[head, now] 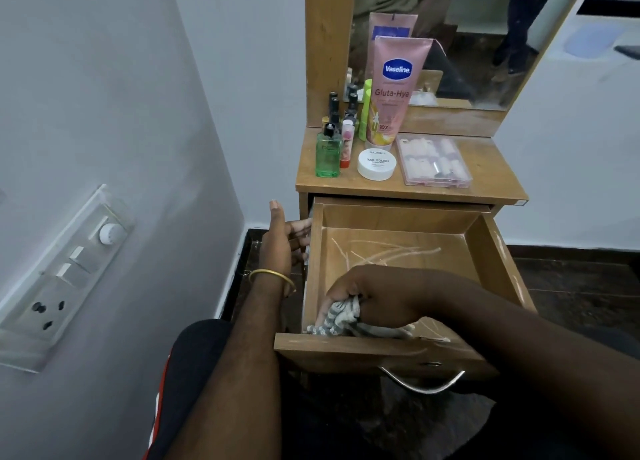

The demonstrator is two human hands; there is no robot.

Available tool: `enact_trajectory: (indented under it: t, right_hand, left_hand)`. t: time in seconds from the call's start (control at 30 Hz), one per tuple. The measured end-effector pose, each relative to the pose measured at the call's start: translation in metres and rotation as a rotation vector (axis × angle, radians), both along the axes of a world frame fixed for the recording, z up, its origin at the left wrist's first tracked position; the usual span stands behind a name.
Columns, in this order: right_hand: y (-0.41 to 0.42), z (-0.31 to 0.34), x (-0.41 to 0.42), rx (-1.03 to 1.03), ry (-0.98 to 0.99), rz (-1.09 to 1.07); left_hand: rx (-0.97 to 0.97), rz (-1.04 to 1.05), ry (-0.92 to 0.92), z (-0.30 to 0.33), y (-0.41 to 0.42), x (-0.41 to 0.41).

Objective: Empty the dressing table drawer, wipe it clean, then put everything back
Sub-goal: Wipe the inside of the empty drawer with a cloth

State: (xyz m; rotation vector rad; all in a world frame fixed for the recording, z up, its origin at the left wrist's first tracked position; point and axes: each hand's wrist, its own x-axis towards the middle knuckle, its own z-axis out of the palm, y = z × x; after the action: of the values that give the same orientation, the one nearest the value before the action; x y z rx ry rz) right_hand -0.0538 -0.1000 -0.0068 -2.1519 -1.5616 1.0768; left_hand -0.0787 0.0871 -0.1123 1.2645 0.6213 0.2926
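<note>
Head view: right hand [377, 296] curled round striped cloth [337, 317], near-left corner of drawer [491, 251], pulled out, emptied; pale streaks remain. Left hand [280, 241] fingers straight, against drawer's outer side. Vaseline tube [393, 92], nail polish remover tub [376, 164], nail box [433, 159] on tabletop [498, 189]. Wiping underway; restock left.

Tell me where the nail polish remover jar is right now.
The white nail polish remover jar sits on the dressing table top, between the green bottle and the clear nail box.
</note>
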Motion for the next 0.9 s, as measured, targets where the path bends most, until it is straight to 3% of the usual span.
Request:
enact_trajectory:
  t: [0.3, 0.67, 0.9]
  right_hand:
    - [-0.019, -0.007, 0.023, -0.244, -0.081, 0.06]
    - [-0.12, -0.006, 0.057, -0.137, 0.017, -0.183]
    - [-0.132, 0.006, 0.058, -0.252, -0.063, -0.139]
  left_hand:
    - [0.011, -0.048, -0.009, 0.002, -0.007, -0.009]
    - [0.004, -0.076, -0.037, 0.003, -0.013, -0.017]
    - [-0.013, -0.078, -0.028, 0.007, -0.015, -0.02]
